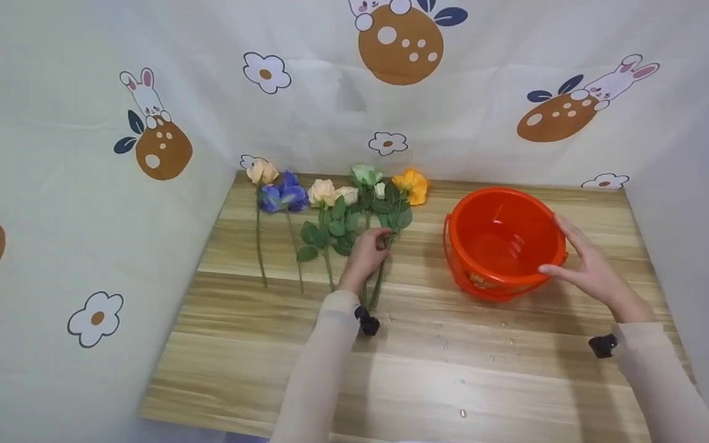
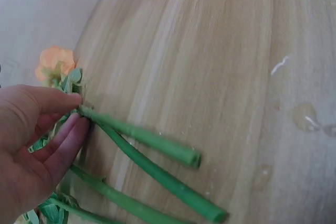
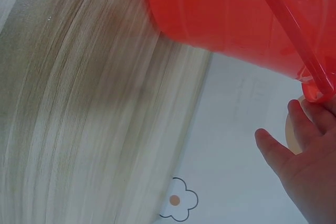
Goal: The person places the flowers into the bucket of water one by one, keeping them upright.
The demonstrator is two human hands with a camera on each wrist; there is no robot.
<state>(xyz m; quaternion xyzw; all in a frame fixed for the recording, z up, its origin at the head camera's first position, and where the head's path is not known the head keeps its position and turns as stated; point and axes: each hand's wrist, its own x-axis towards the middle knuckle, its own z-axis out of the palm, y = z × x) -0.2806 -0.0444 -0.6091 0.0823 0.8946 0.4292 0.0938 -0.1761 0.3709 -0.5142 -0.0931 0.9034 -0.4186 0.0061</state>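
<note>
Head view alone: bucket interior; left fingers tight on stems, right fingers apart.

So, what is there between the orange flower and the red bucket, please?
Only bare wooden tabletop shows between the orange flower and the red bucket; this is visible in the head view.

A table with a striped wood-grain top carries a row of flowers along its far edge: at the far-left corner a peach rose, then a blue-violet flower, a second peach rose, a pale green flower and an orange flower. A red plastic bucket stands toward the right edge; water drops dot the surface toward the near edge.
</note>
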